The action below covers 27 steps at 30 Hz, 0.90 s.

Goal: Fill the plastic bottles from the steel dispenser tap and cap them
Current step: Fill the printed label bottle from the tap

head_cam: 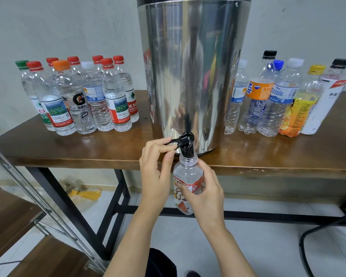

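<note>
Roughly midway, I'd say: on the left end of the bench [68, 148] stands a cluster of water-filled bottles [78, 100], all capped, which I read as finished. Along the back edge to the right of the steel dispenser [194, 66] stands a row of mixed bottles [268, 100] that look empty (their caps are on, so each needs opening first).

One uncapped labelled bottle [188, 176] is in hand, below the front edge of the bench, with its mouth up around the black tap [186, 146]. My right hand [206, 188] is wrapped round its body from the right. My left hand [156, 168] is just left of it, with thumb and forefinger pinching the tap's lever [171, 142]. I cannot tell whether water is running or how full this bottle is. Its cap is not in view, and capping it remains to be done.
</note>
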{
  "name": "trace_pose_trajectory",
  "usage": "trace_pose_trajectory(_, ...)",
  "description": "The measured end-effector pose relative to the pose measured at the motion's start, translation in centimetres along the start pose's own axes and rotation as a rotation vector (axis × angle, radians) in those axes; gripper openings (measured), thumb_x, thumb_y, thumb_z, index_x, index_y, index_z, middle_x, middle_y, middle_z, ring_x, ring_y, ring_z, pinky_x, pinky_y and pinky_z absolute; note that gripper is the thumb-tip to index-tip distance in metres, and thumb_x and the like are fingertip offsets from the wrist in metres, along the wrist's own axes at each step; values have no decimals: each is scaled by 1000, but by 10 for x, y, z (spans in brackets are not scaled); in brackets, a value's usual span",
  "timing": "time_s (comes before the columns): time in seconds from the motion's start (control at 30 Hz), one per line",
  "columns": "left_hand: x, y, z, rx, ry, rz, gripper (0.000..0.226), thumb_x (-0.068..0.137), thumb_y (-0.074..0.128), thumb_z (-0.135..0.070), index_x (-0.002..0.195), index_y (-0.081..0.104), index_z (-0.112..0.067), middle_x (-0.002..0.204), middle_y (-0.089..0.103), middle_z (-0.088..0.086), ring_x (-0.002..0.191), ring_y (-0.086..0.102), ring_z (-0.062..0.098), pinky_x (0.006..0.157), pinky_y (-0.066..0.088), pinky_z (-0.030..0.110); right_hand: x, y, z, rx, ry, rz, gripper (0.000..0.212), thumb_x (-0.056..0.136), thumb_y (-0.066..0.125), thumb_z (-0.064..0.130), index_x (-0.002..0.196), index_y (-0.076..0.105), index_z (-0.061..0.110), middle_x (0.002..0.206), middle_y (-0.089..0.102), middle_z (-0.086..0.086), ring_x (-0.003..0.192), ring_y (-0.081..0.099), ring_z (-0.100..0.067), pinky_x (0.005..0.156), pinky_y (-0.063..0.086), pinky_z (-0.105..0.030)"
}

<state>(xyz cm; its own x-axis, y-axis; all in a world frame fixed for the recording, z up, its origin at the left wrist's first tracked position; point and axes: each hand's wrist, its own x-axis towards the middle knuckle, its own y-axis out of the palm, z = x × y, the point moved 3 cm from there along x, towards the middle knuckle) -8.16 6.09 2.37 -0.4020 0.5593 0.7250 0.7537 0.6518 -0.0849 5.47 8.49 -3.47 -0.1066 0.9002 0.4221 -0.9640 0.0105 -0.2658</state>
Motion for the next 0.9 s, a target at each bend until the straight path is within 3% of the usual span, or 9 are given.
trace_pose_trajectory(0.5,0,0,0,-11,14,1,15,98,51,-26,103,63,-34,118,59,-21,116,57,20,100,44,54,0,-1,-1,5,-3,-3,73,74,86,21,133,49,45,125,55,23,114,54,5,88,46,-13)
trace_pose_trajectory(0.9,0,-1,0,-5,19,5,16,98,51,-26,104,63,-34,118,58,-23,117,57,16,100,44,51,-1,-1,-2,-22,-5,-2,77,74,86,22,127,43,57,125,54,26,113,51,10,86,43,-7)
